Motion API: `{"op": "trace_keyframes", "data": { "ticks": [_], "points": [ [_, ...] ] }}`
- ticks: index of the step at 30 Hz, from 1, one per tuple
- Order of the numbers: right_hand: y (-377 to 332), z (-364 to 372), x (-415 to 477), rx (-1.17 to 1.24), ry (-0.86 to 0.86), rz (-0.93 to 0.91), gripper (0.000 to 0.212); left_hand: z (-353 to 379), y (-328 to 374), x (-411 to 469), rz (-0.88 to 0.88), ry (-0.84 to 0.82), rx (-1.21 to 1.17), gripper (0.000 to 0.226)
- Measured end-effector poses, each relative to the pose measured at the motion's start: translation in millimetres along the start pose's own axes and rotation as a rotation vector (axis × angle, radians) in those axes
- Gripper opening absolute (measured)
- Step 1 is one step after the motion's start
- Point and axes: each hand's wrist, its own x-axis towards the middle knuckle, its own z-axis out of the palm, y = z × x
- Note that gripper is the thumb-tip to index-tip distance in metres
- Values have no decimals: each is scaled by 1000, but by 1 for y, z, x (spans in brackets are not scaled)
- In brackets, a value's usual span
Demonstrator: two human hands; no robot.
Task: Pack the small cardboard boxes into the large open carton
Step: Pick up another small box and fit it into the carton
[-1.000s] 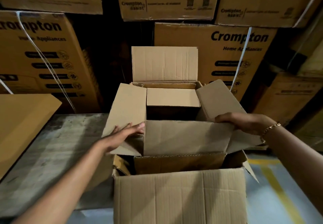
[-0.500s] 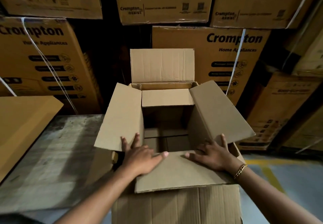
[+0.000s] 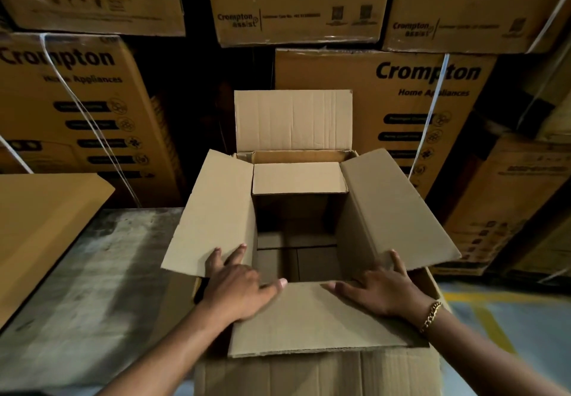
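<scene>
Left hand [image 3: 238, 287] lies flat with fingers spread on the near flap [image 3: 309, 321] of the carton [image 3: 309, 374], gripping nothing. Right hand [image 3: 383, 290], wearing a chain bracelet [image 3: 432, 315], presses the same flap likewise. Four plain corrugated flaps stand open, and a flat cardboard panel [image 3: 298, 177] spans the far end inside. To the left is a scuffed grey table [image 3: 92, 272] with one smooth cardboard sheet [image 3: 37, 225] over it. Printed cartons [image 3: 364, 102], some bound with white straps [image 3: 429, 117], crowd close behind.
</scene>
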Motion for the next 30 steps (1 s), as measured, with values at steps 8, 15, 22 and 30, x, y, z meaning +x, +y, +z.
{"op": "trace_keyframes", "data": {
  "ticks": [8,15,22,30],
  "points": [
    [-1,-55,95,-162,-156,-37,80,-54,-26,94,5,40,152,83],
    [-2,-57,197,-58,-149,55,95,-65,-61,202,-127,79,62,92],
    [21,-108,234,-27,401,-36,94,-86,-78,268,-155,431,-312,99],
    [47,-154,305,-8,417,50,92,-95,-77,333,-111,428,-299,92]
  ]
}}
